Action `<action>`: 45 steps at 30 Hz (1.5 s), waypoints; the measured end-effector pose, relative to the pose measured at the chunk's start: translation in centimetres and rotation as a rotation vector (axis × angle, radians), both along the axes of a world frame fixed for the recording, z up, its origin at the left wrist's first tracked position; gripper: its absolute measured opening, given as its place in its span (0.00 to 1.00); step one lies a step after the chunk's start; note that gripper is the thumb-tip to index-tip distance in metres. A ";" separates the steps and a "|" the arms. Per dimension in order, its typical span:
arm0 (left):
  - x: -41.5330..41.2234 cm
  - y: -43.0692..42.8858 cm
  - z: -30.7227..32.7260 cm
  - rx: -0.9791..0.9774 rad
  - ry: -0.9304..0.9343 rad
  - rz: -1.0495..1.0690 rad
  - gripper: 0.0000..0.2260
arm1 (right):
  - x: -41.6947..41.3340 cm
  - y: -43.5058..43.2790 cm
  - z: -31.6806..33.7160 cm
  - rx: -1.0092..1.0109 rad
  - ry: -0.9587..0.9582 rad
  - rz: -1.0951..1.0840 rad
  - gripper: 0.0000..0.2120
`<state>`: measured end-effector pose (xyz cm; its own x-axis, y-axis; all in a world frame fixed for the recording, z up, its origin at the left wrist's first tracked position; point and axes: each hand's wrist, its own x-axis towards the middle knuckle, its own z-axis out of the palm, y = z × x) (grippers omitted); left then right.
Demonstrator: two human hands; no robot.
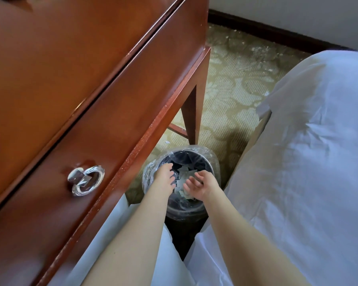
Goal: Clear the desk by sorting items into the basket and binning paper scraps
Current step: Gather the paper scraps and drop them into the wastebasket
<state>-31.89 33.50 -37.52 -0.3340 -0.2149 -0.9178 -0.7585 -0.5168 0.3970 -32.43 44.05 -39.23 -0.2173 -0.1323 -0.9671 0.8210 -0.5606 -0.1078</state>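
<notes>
The counter (112,89) rises left of both grips. The lined bin (194,150) sits directly beneath them, paper scraps (184,176) inside. Left grip (164,174) and right grip (201,182) are spread wide, visibly empty. Best to brush the fingers clean over the rim.

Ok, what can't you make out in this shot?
Head view.
Desk top: mostly cut off by the upper-left edge.
Bin depth: hidden by scraps, left hand and right hand.
Carpet specks: too small to identify.
</notes>
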 end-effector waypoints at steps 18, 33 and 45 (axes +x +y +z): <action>1.8 3.1 19.3 -0.198 0.427 -0.330 0.16 | 0.6 2.4 15.7 0.042 0.472 0.167 0.07; 3.6 -4.2 34.3 -0.610 0.789 -0.266 0.12 | 0.5 -3.4 31.1 -0.040 0.829 0.175 0.10; 9.0 -15.8 35.9 -0.598 0.618 0.052 0.13 | 1.3 -14.3 35.8 0.111 1.066 0.542 0.04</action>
<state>-22.86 17.66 -1.65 -0.7127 -0.6330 -0.3023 -0.2979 -0.1170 0.9474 -31.12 29.73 -3.41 -0.8572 -0.3814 -0.3461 0.4152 -0.1141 -0.9025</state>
